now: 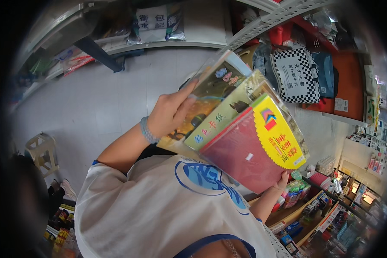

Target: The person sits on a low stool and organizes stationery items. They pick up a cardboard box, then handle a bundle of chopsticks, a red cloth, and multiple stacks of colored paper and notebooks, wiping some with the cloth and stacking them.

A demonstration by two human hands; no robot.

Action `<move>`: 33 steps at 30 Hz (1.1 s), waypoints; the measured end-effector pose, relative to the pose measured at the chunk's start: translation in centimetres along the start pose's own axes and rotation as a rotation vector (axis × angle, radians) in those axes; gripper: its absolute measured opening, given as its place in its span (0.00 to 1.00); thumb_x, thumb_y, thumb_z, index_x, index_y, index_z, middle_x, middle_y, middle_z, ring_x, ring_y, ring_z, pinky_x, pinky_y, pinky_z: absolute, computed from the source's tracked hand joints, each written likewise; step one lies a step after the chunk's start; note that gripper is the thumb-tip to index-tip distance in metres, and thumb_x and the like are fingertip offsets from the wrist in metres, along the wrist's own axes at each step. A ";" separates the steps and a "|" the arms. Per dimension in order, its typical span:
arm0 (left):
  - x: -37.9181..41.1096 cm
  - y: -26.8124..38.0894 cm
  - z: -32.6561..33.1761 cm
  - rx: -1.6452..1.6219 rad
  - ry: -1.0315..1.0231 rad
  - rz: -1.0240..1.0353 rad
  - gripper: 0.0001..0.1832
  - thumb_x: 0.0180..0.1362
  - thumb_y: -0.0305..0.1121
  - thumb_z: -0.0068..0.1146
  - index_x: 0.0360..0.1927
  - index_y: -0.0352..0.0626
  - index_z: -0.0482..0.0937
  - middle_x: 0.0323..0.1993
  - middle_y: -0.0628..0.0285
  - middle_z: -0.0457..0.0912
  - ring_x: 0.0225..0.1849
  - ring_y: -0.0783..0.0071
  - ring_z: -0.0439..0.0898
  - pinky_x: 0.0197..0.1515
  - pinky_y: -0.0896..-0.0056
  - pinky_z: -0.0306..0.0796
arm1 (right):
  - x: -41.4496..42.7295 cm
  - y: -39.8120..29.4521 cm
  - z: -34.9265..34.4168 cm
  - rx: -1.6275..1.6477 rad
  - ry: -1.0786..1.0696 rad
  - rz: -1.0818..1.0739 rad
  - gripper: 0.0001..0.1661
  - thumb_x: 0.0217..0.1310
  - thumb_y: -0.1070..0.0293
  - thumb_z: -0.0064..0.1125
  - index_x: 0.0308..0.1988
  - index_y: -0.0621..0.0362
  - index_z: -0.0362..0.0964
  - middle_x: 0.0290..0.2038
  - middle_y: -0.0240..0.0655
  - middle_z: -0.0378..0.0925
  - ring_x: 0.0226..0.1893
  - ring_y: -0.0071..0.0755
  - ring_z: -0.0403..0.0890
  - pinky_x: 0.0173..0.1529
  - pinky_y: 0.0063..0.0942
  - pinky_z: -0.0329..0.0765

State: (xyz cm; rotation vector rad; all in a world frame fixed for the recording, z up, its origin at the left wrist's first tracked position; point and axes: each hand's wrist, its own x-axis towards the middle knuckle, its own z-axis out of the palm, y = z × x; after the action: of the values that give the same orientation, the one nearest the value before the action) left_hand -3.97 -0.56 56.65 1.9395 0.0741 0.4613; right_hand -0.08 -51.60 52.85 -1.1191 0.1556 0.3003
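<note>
A fanned stack of flat paper packs in clear plastic sleeves is held over my chest. On top lies a dark red pack (235,154) with a scalloped yellow header (277,132) bearing writing. Beneath it show a green pack of coloured card paper (217,121) and a darker pack with orange and small animal pictures (209,96). My left hand (172,111), a beaded bracelet at its wrist, rests with its fingers along the stack's left side. My right hand (281,183) grips the lower right corner, its fingers partly hidden under the packs.
A white shelf (209,25) with bagged goods runs along the far side. Checkered bags (296,75) stand by an orange panel (350,77) at right. Stocked shelves (296,216) fill the lower right. A plastic stool (42,151) and a person's shoe (67,190) are at left.
</note>
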 end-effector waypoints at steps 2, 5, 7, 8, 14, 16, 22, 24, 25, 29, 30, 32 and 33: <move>0.4 -1.7 0.2 0.029 -0.009 -0.107 0.21 0.59 0.27 0.48 0.56 0.38 0.67 0.18 0.51 0.71 0.16 0.66 0.72 0.23 0.74 0.67 | 0.7 0.5 0.4 -0.046 0.036 -0.008 0.40 0.45 0.67 0.66 0.58 0.57 0.58 0.53 0.38 0.69 0.53 0.42 0.70 0.58 0.40 0.66; 1.4 -3.4 0.1 -0.013 -0.014 -0.218 0.17 0.61 0.31 0.45 0.53 0.40 0.71 0.20 0.43 0.70 0.19 0.56 0.74 0.25 0.69 0.69 | 1.8 1.2 1.6 -0.052 0.077 -0.028 0.40 0.44 0.67 0.67 0.57 0.58 0.59 0.52 0.38 0.70 0.52 0.41 0.70 0.58 0.40 0.66; 1.6 -4.8 0.0 -0.037 0.007 -0.180 0.15 0.61 0.33 0.45 0.51 0.41 0.73 0.20 0.44 0.70 0.19 0.57 0.74 0.26 0.69 0.69 | 2.5 1.1 1.9 -0.065 0.061 0.013 0.40 0.45 0.67 0.67 0.57 0.59 0.58 0.53 0.37 0.69 0.52 0.40 0.70 0.58 0.39 0.66; 1.4 -5.3 -0.3 -0.033 -0.013 -0.226 0.14 0.61 0.36 0.47 0.47 0.42 0.75 0.20 0.48 0.72 0.19 0.64 0.73 0.27 0.70 0.68 | 2.9 0.7 1.8 -0.071 0.047 0.054 0.41 0.45 0.67 0.66 0.58 0.59 0.57 0.53 0.36 0.69 0.52 0.39 0.70 0.58 0.38 0.65; -0.1 -4.5 -2.9 -0.188 -0.219 -0.402 0.16 0.58 0.35 0.54 0.47 0.36 0.76 0.21 0.69 0.76 0.20 0.90 0.66 0.22 0.85 0.62 | 4.8 0.0 5.0 -0.198 0.085 0.140 0.40 0.47 0.65 0.65 0.58 0.61 0.55 0.53 0.39 0.68 0.52 0.39 0.70 0.56 0.37 0.67; -0.4 -4.4 -2.5 -0.166 -0.159 -0.367 0.14 0.56 0.35 0.54 0.42 0.36 0.77 0.19 0.62 0.75 0.19 0.83 0.68 0.24 0.79 0.65 | 5.2 -0.6 4.7 -0.223 0.107 0.144 0.40 0.47 0.66 0.65 0.58 0.61 0.55 0.53 0.39 0.68 0.52 0.39 0.70 0.56 0.37 0.67; -0.7 -5.7 -2.2 -0.180 -0.098 -0.358 0.12 0.58 0.32 0.52 0.41 0.34 0.78 0.21 0.64 0.76 0.22 0.83 0.70 0.28 0.80 0.67 | 6.8 -1.1 10.1 -0.252 -0.002 0.182 0.37 0.49 0.68 0.62 0.58 0.62 0.55 0.53 0.41 0.68 0.52 0.40 0.71 0.56 0.37 0.68; -0.7 -6.2 -1.7 -0.151 -0.022 -0.304 0.12 0.58 0.31 0.52 0.40 0.35 0.78 0.22 0.64 0.77 0.24 0.82 0.71 0.29 0.80 0.67 | 7.7 -0.4 12.4 -0.274 -0.009 0.206 0.36 0.50 0.70 0.61 0.58 0.62 0.55 0.53 0.41 0.68 0.51 0.40 0.71 0.56 0.37 0.69; -0.8 -6.3 -1.4 -0.113 0.051 -0.252 0.11 0.57 0.31 0.52 0.38 0.36 0.79 0.22 0.61 0.77 0.24 0.80 0.73 0.29 0.78 0.68 | 8.0 -0.2 13.0 -0.280 -0.007 0.219 0.36 0.51 0.70 0.60 0.58 0.62 0.55 0.52 0.41 0.69 0.51 0.40 0.72 0.56 0.38 0.69; -0.8 -5.2 -1.6 -0.163 0.080 -0.271 0.10 0.56 0.30 0.51 0.36 0.35 0.79 0.24 0.61 0.78 0.25 0.80 0.75 0.29 0.77 0.69 | 8.0 -0.2 12.9 -0.301 -0.012 0.247 0.35 0.51 0.71 0.59 0.58 0.62 0.55 0.52 0.41 0.69 0.51 0.39 0.72 0.55 0.36 0.70; -0.6 -4.7 -1.8 -0.224 0.059 -0.318 0.10 0.57 0.30 0.51 0.36 0.35 0.79 0.25 0.62 0.79 0.25 0.81 0.75 0.28 0.78 0.69 | 8.0 -0.2 12.8 -0.300 -0.017 0.254 0.34 0.51 0.71 0.60 0.57 0.62 0.56 0.52 0.41 0.69 0.50 0.39 0.72 0.55 0.35 0.70; -0.4 -3.6 -2.1 -0.347 0.014 -0.411 0.10 0.57 0.29 0.50 0.37 0.33 0.78 0.26 0.64 0.79 0.25 0.84 0.75 0.27 0.80 0.69 | 7.7 -0.1 12.8 -0.298 -0.026 0.267 0.34 0.51 0.71 0.60 0.56 0.63 0.57 0.51 0.41 0.70 0.50 0.37 0.73 0.54 0.33 0.69; -0.3 -3.2 -2.2 -0.345 -0.006 -0.407 0.10 0.58 0.29 0.50 0.37 0.33 0.77 0.26 0.64 0.79 0.25 0.85 0.74 0.26 0.80 0.68 | 7.5 0.0 12.7 -0.300 -0.020 0.268 0.34 0.51 0.70 0.61 0.56 0.63 0.57 0.51 0.41 0.70 0.50 0.37 0.73 0.54 0.33 0.69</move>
State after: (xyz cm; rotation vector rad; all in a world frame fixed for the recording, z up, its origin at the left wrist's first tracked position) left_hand -4.54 2.58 54.46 1.5353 0.3560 0.1810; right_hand 6.74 -38.95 56.33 -1.3938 0.2499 0.5884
